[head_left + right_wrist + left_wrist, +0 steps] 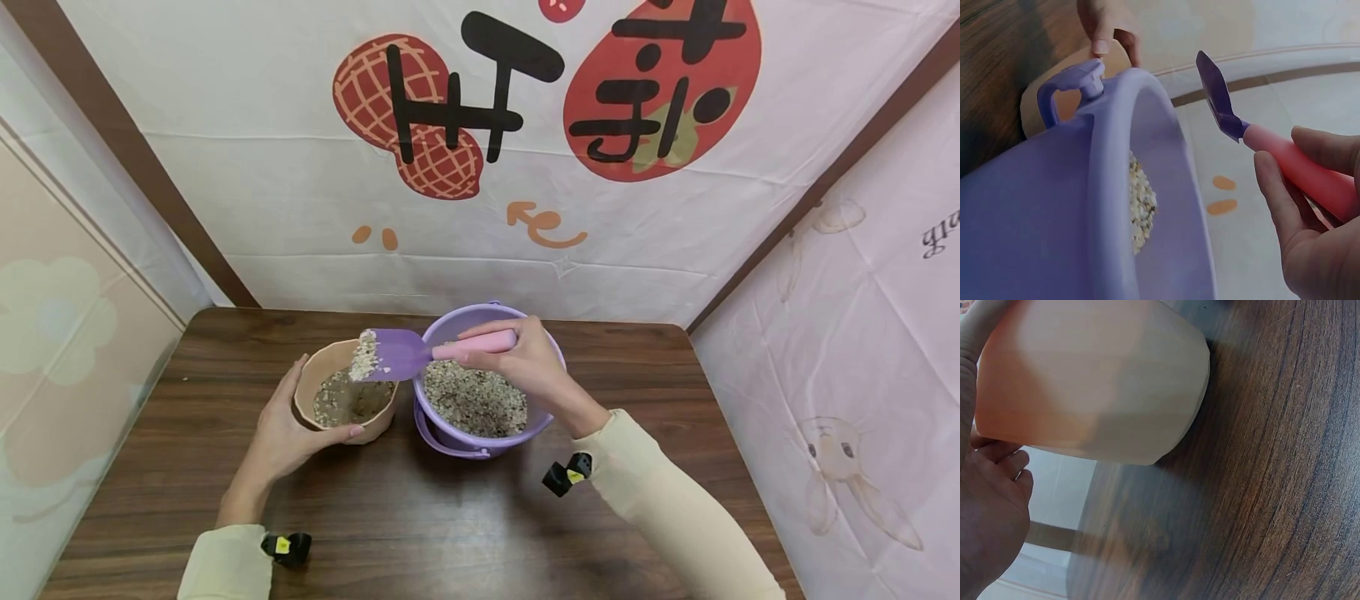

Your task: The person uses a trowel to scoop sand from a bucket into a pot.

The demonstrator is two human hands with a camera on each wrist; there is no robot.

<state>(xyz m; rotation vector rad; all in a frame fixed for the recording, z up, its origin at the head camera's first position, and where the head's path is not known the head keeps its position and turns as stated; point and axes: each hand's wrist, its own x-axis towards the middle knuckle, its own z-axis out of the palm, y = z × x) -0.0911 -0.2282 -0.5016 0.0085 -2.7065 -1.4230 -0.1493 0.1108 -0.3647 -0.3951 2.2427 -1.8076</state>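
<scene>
"Two hands at work. What is the left hand (283,435) doing?"

"Gripping the beige pot (328,367), thumb at its near rim, the other fingers round the outer side."

"And the right hand (531,360)?"

"Its fingers and thumb grasp the pink handle (486,342) of the purple scoop (403,356), above the purple bucket (468,319)."

"Where does the blade reach?"

"Over the pot's opening, with pale grains (364,357) at its tip."

"Where is the pot?"

"Just left of the bucket, over the brown table (360,521), with some grains inside. The bucket holds a wide bed of speckled granules (480,408)."
</scene>
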